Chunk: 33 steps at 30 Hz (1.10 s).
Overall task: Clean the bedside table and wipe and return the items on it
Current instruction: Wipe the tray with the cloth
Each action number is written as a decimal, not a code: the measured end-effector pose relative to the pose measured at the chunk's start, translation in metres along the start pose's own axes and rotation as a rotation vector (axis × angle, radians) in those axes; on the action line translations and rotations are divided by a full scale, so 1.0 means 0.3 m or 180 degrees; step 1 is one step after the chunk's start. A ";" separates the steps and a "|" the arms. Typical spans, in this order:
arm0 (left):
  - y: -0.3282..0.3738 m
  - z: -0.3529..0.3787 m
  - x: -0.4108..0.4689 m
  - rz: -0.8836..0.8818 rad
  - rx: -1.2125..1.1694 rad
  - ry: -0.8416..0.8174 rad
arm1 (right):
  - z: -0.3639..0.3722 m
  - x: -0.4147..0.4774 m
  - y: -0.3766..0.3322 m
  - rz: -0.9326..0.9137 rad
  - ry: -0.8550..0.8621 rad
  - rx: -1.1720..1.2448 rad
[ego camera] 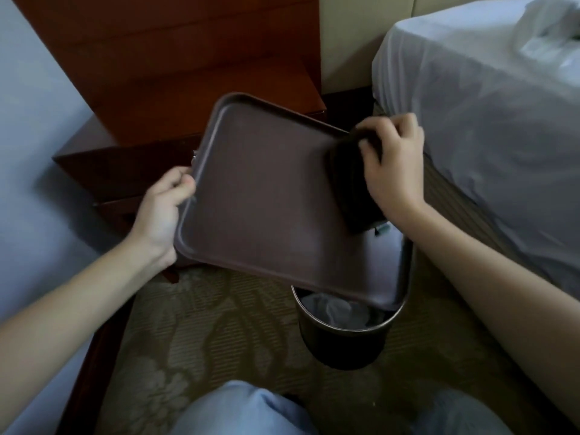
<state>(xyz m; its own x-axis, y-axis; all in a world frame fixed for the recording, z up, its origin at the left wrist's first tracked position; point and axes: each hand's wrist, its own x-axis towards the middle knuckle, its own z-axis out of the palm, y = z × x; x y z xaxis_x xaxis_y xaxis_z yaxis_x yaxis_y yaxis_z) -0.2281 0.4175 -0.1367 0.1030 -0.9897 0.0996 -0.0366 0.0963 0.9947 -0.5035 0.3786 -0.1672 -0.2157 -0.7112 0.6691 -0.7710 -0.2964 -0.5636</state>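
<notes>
A dark brown rectangular tray (266,199) is held in the air, tilted, its lower right corner over a waste bin (342,343). My left hand (163,211) grips the tray's left edge. My right hand (392,164) presses a dark cloth (351,183) against the tray's right side. The wooden bedside table (131,146) stands behind the tray at the upper left, its top partly hidden by the tray.
The bin is dark, round, and holds crumpled light paper. A bed with white sheets (486,120) fills the right side. Patterned carpet (204,334) covers the floor. My knees in light blue trousers (241,409) show at the bottom edge.
</notes>
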 end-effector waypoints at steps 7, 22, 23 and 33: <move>-0.011 0.068 0.010 -0.0065 -0.0084 0.0024 | 0.102 -0.200 -0.129 -0.0570 -0.1144 -0.0211; 0.067 0.027 0.136 -0.0238 -0.0217 0.0472 | -0.342 0.093 -0.051 0.1256 -0.0766 0.1703; 0.072 0.014 0.147 -0.0246 -0.0285 0.0515 | -0.343 0.112 -0.030 0.1482 -0.0768 0.1253; 0.149 -0.151 0.382 -0.0497 -0.0918 0.0722 | -0.076 0.289 -0.081 0.1857 -0.2171 0.0307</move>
<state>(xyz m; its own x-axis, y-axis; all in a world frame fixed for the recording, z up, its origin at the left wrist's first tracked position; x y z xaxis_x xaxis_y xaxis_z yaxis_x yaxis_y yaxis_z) -0.1729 0.3132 -0.0798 0.3034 -0.9493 -0.0823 0.2744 0.0043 0.9616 -0.5172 0.3387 -0.0844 -0.1309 -0.9798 -0.1510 -0.5901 0.1994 -0.7823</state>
